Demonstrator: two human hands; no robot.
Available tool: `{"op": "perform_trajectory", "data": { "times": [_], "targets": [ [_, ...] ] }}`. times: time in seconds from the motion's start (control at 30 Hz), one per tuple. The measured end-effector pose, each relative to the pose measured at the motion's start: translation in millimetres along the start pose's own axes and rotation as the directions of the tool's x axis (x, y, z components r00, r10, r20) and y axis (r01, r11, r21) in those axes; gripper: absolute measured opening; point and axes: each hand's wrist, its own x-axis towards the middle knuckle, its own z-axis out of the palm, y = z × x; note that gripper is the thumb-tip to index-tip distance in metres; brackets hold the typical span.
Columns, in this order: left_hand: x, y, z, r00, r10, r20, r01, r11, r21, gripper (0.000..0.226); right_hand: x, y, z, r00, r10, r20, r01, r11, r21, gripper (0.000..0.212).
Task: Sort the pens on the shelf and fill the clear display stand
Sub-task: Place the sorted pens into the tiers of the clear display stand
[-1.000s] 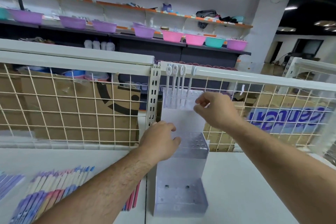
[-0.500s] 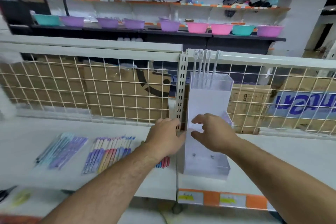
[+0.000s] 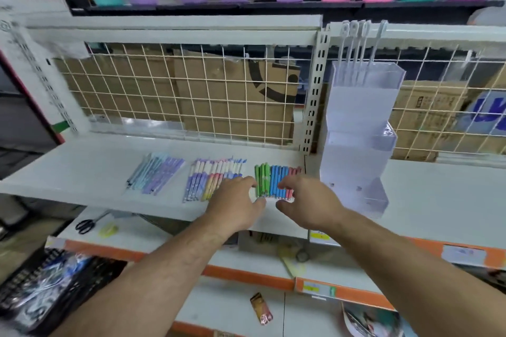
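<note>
Flanking the green-blue-red pens [image 3: 269, 180], left hand [image 3: 235, 205] and right hand [image 3: 309, 204] hover, fingers spread, gripping nothing.

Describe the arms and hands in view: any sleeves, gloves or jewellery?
Both forearms are bare, with no sleeves in frame. The left hand and right hand wear no gloves; no watch, bracelet or ring shows, though the picture is slightly blurred.

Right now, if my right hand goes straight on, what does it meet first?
The right hand would meet the green, blue and red pens first; it looks nearly on them, depth unclear.
</note>
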Motion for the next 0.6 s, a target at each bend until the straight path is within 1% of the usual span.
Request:
{"op": "perform_trajectory", "data": {
  "times": [0.07,0.2,0.3,0.43,0.47,0.53,0.6],
  "targets": [
    [1,-22,-6,1.000,-0.011,0.006,0.011,1.000,-0.019,0.047,10,-18,10,1.000,-0.011,0.019,0.011,1.000,0.007,0.047],
    [8,-82,-28,1.000,-0.017,-0.007,0.017,1.000,-0.018,0.037,42,-67,37,0.999,-0.017,0.051,0.016,1.000,0.020,0.047],
    [18,-141,-53,0.999,-0.049,0.011,0.049,0.999,0.014,0.041,73,-114,61,0.998,-0.017,0.067,0.014,0.999,0.048,0.045],
    [32,-220,-79,0.996,-0.089,0.018,0.088,0.996,0.034,0.042,118,-169,96,0.996,-0.025,0.091,0.018,0.997,0.080,0.030],
    [35,-237,-84,0.995,-0.095,0.017,0.094,0.995,0.024,0.039,128,-180,103,0.995,-0.019,0.095,0.010,0.995,0.098,0.031],
    [42,-268,-93,0.992,-0.125,0.006,0.125,0.992,0.009,0.037,145,-197,115,0.994,-0.014,0.105,0.002,0.994,0.113,0.039],
    [52,-295,-100,0.988,-0.156,-0.014,0.156,0.988,0.014,0.036,160,-211,124,0.993,-0.017,0.115,0.004,0.994,0.113,0.041]
  ]
}}
